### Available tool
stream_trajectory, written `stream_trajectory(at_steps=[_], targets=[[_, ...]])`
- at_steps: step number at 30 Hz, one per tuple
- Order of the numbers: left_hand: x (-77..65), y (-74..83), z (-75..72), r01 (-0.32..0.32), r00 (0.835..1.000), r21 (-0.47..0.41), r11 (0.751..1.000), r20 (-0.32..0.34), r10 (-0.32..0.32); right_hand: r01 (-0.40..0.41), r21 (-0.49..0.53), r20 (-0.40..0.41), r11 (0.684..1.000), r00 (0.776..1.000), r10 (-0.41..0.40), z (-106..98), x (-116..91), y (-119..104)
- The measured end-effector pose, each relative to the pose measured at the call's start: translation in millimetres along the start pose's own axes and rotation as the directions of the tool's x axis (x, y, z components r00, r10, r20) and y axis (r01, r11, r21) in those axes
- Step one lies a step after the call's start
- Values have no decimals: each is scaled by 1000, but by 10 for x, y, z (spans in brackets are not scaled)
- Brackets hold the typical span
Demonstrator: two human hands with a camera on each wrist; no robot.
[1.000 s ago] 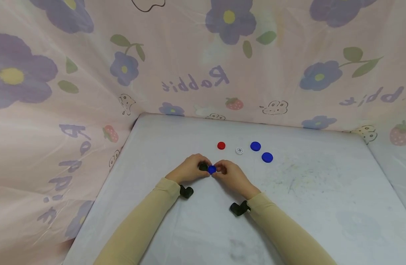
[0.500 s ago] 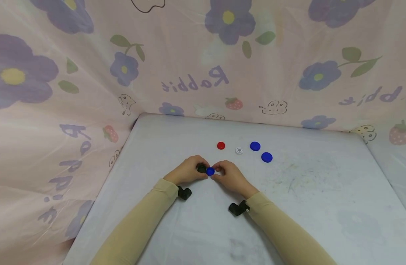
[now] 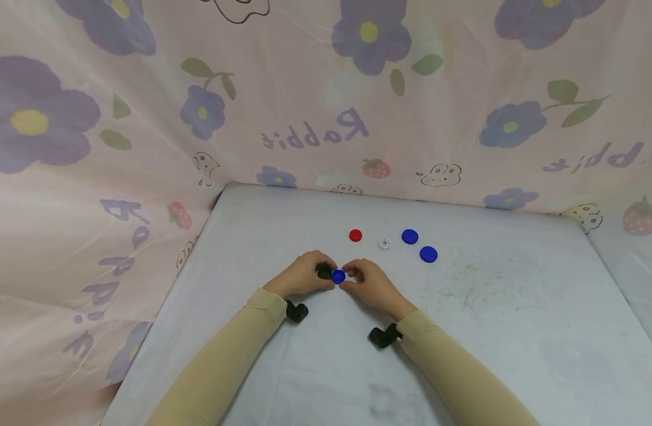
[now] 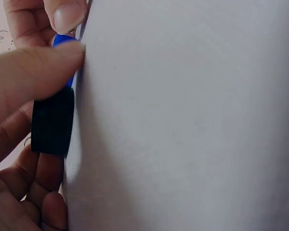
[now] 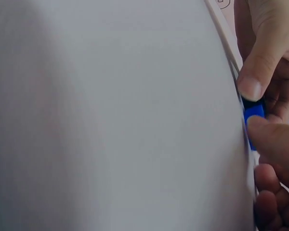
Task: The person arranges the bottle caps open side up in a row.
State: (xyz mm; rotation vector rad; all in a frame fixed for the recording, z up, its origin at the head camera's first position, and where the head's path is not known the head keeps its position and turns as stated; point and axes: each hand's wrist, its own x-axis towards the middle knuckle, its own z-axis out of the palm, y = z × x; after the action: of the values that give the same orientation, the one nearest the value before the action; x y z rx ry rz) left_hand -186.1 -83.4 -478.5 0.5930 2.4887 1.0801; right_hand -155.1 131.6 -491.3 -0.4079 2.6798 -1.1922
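Note:
In the head view my left hand (image 3: 299, 274) and right hand (image 3: 374, 287) meet over the middle of the white table. Between the thumb and fingers of the left hand is a black bottle cap (image 3: 323, 271), its side showing in the left wrist view. A small blue bottle cap (image 3: 338, 277), hollow side up, sits right against it. The right hand pinches this blue cap (image 5: 254, 114) from the right. In the left wrist view the left thumb (image 4: 43, 67) lies across the blue cap near the join, with the right thumb (image 4: 70, 18) just beyond.
Behind the hands lie a red cap (image 3: 355, 235), a white cap (image 3: 384, 243) and two larger blue caps (image 3: 409, 236). A black wrist camera (image 3: 297, 312) sits at the left cuff. Flower-printed cloth (image 3: 315, 77) walls the table's back and sides.
Both hands with the black and blue caps have shifted slightly to the left and toward me since a second ago. The blue cap's hollow faces up more now. The other caps have not moved.

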Motion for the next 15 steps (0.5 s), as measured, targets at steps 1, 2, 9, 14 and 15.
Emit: stream_trajectory(at_steps=[1, 2, 9, 14, 15], targets=[[-4, 4, -2, 4, 1000, 1, 1000, 1, -4, -15, 2, 0, 1000, 1000, 15, -7, -8, 2], [-5, 4, -2, 7, 1000, 6, 1000, 2, -7, -30, 4, 0, 1000, 1000, 30, -16, -19, 1], [-52, 20, -47, 36, 999, 9, 999, -8, -36, -95, 31, -3, 995, 995, 95, -102, -98, -12], [-63, 22, -92, 50, 998, -27, 998, -43, -51, -101, 27, -10, 994, 995, 102, -161, -116, 6], [-55, 18, -98, 51, 997, -34, 998, -51, -53, -100, 23, -13, 995, 995, 100, -175, -113, 11]])
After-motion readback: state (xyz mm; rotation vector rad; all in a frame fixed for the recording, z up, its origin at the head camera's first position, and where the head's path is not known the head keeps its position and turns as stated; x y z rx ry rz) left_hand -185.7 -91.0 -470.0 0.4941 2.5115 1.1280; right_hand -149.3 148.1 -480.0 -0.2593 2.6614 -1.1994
